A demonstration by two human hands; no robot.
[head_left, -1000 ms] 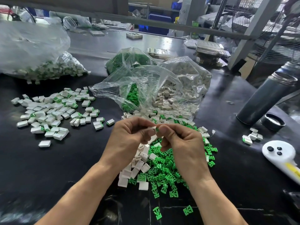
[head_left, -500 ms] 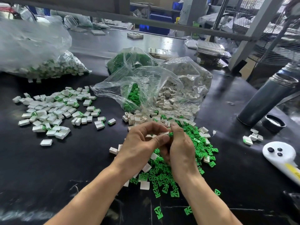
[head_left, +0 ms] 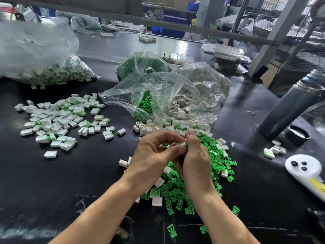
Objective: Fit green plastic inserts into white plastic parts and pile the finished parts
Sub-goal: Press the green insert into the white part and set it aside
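Far left of the open clear bag (head_left: 175,95), a tied bag of finished parts (head_left: 52,71) lies on the black table (head_left: 70,173). Nearer, still left of the open bag, the pile of finished white parts (head_left: 58,120) spreads out, green showing at their ends. The open bag holds green inserts on its left side and white parts on its right, and spills a loose heap of green inserts (head_left: 216,161) and white parts toward the person. Over that heap, just in front of the bag, the left hand (head_left: 154,155) and right hand (head_left: 197,161) meet, fingers curled; together they pinch one small white part (head_left: 181,143), with a bit of green at its right end. Right of the bag stand a grey flask (head_left: 290,110) and its black cap (head_left: 297,134), then a white controller (head_left: 302,166).
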